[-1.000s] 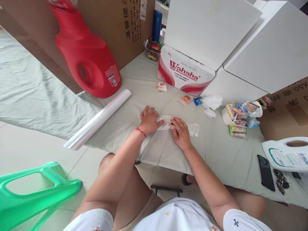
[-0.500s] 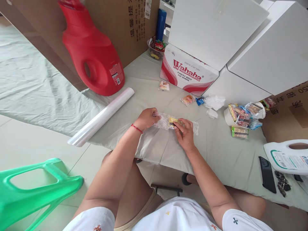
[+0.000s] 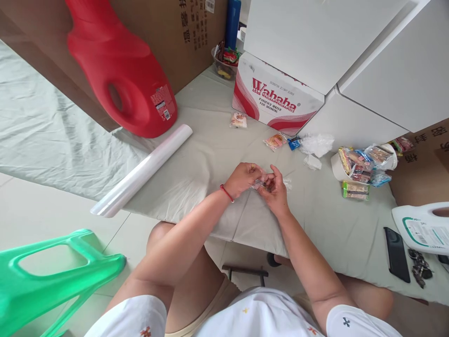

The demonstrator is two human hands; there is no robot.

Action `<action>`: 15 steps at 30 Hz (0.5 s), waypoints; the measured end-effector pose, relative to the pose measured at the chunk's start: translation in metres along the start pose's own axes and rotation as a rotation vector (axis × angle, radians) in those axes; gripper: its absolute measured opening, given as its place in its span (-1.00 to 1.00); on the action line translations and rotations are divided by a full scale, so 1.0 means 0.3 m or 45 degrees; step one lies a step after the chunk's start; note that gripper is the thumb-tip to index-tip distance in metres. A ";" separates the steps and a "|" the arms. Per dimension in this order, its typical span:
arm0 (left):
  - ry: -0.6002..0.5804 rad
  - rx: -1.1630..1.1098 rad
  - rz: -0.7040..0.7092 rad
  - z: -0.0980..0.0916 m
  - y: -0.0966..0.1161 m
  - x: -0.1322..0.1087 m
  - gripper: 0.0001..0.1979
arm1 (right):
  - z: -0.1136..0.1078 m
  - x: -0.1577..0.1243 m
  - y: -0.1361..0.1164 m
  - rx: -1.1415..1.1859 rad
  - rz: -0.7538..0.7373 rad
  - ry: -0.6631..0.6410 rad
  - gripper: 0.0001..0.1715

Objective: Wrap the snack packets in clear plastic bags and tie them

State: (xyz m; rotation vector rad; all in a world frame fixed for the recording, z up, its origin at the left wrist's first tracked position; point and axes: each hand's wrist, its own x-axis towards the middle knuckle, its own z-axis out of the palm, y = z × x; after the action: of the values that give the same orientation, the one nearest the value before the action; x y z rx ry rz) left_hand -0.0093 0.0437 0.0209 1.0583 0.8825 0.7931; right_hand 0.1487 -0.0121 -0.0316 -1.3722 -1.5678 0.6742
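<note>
Both hands meet over the cloth-covered surface, their fingers almost touching. My left hand, with a red cord at the wrist, is closed in a pinch on clear plastic film. Opposite it, my right hand is closed round the same film, with the index finger raised. A loose end of the film sticks out to the right of that hand. The yellow-wrapped snack packet is hidden by the fingers now. To the left lies a roll of clear plastic film.
A red jug and a Wahaha carton stand behind. Loose wrapped snacks lie ahead. A white tub of snacks, a phone, keys and a white bottle are right. A green stool stands left.
My left hand has moved right, up to my right hand, bringing its end of the film over. The yellow packet, visible before, is now covered by the fingers.
</note>
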 end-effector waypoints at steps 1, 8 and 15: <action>0.007 0.070 0.009 0.000 -0.006 0.002 -0.88 | -0.003 0.003 0.005 0.042 0.014 -0.019 -0.04; 0.001 0.576 0.192 -0.005 -0.035 -0.005 -0.67 | -0.035 0.001 -0.018 0.121 0.014 0.043 -0.61; -0.027 0.815 0.371 0.022 -0.048 -0.024 -0.49 | -0.024 -0.007 -0.044 -0.241 0.055 0.274 -0.71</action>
State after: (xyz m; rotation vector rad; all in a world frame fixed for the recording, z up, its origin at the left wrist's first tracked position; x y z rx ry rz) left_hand -0.0047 0.0307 0.0104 1.7851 1.0046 0.7505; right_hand 0.1491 -0.0183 -0.0178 -1.5667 -1.4616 0.3955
